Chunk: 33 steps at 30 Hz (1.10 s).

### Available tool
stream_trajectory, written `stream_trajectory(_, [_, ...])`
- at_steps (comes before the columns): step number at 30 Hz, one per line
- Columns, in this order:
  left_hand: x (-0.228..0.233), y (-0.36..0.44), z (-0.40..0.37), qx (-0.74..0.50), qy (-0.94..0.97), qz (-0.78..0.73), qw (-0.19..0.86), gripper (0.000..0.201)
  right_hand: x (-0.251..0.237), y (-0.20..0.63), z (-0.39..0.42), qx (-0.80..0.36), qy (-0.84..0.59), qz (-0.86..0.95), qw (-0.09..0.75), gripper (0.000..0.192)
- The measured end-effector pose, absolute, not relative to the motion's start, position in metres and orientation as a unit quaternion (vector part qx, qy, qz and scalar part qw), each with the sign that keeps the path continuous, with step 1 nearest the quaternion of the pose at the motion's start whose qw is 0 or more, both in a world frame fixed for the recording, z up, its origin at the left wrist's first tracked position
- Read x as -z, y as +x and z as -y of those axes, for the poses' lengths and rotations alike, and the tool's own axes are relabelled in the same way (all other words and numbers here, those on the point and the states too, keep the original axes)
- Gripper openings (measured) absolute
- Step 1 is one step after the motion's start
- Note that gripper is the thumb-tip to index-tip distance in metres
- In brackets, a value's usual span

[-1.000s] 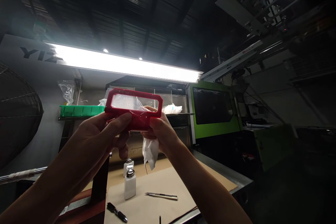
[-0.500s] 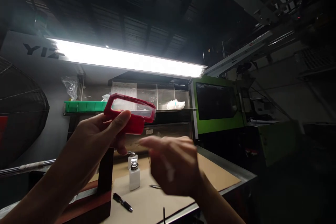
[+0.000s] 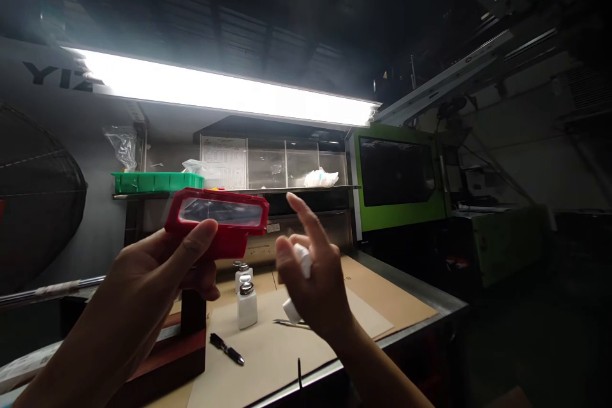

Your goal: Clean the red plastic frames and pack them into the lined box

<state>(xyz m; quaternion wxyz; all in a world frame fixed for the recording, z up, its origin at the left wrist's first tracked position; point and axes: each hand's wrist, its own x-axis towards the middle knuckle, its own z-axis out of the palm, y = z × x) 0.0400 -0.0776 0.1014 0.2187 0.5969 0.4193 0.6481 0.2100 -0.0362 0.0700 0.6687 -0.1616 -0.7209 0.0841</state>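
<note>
My left hand [image 3: 165, 261] grips a red plastic part with a clear window [image 3: 229, 243], thumb on its near face and fingers behind it. The part is held up in front of the shelf, its window facing me. To its right, my right hand [image 3: 318, 274] is raised with the index finger pointing up and the other fingers curled round a crumpled white tissue [image 3: 302, 260]. One end of the tissue hangs below the palm. Below the hands, white pump bottles [image 3: 247, 311] with metal tops stand on the table beside a black pen [image 3: 226, 349] and metal tweezers [image 3: 287, 322].
A shelf at the back holds a green bin [image 3: 153, 182] and a white crumpled bundle [image 3: 321, 178]. A bright tube lamp [image 3: 229, 90] hangs above. The green machine [image 3: 401, 220] is at right, a large fan [image 3: 41, 197] at left. Brown sheets cover the table [image 3: 268, 363].
The red part has moved down and left in view, its window turned more toward me. My right hand has drawn back from it, index finger now up.
</note>
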Motion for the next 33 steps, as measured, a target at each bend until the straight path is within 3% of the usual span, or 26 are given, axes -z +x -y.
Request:
stream_trajectory(4, [-0.073,0.036,0.076,-0.645,0.552,-0.432,0.305,0.046,-0.062,0.207,0.033,-0.364,-0.131,0.645,0.659,0.047])
stream_trajectory(7, [-0.045,0.032,0.085,-0.624,0.559,-0.438,0.326,0.043,-0.05,0.202,0.028,-0.452,-0.119,0.657,0.592,0.037])
stream_trajectory(13, [0.015,0.013,0.125,-0.581,0.536,-0.496,0.359,0.035,-0.001,0.177,0.037,-0.437,-0.215,0.727,0.484,0.031])
stream_trajectory(18, [0.096,-0.028,0.196,-0.618,0.352,-0.589,0.384,0.034,0.065,0.143,0.052,-0.46,-0.252,0.787,0.323,0.048])
stream_trajectory(21, [0.151,-0.068,0.262,-0.658,0.173,-0.658,0.324,0.036,0.101,0.13,0.06,-0.444,-0.273,0.797,0.306,0.05])
stream_trajectory(26, [0.21,-0.15,0.343,-0.662,-0.04,-0.709,0.237,0.022,0.136,0.122,0.069,-0.462,-0.273,0.805,0.253,0.045])
stream_trajectory(30, [0.238,-0.205,0.333,-0.648,-0.087,-0.717,0.243,0.012,0.149,0.117,0.073,-0.425,-0.244,0.843,0.221,0.038])
stream_trajectory(33, [0.254,-0.231,0.308,-0.641,-0.089,-0.721,0.249,0.018,0.157,0.118,0.074,-0.392,-0.258,0.852,0.233,0.038])
